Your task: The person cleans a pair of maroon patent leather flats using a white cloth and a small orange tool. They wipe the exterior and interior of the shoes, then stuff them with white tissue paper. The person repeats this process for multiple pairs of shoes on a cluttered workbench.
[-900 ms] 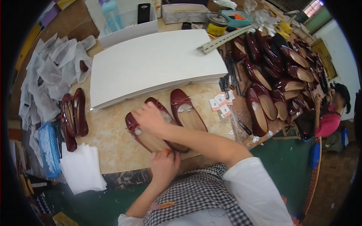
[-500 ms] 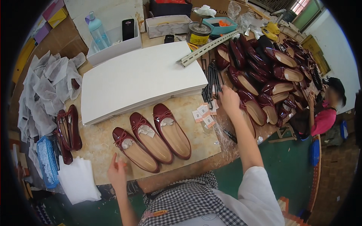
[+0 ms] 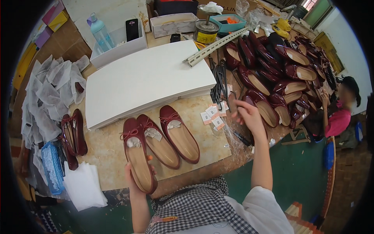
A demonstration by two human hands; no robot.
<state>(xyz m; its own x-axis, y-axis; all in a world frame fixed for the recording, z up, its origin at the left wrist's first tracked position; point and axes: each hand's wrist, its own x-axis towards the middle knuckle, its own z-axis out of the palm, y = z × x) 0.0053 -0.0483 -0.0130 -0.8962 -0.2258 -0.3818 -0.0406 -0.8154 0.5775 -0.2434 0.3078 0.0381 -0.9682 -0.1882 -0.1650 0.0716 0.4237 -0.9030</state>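
My left hand (image 3: 136, 186) grips the heel half of a burgundy ballet flat (image 3: 139, 165), fingers wrapped around its side. The flat has a bow, a beige insole and crumpled white paper in its toe. Two similar flats, a middle one (image 3: 160, 146) and a right one (image 3: 181, 138), lie beside it on the table. My right hand (image 3: 249, 117) has its fingers drawn together over the table's right part; a blurred dark sliver shows at the fingertips. Close by are thin black sticks (image 3: 220, 80) and small white-and-orange tags (image 3: 213, 115).
A stack of white sheets (image 3: 148, 80) fills the table's middle, with a slotted metal bar (image 3: 214, 46) across its corner. Many burgundy flats (image 3: 272, 74) are heaped right. At left lie thin white wrapping sheets (image 3: 50, 89) and a blue basket (image 3: 52, 167). Another person (image 3: 339, 113) is at far right.
My left hand has taken hold of the leftmost flat, tilting its heel toward me. My right hand has drawn back slightly from the black sticks, toward me and rightward.
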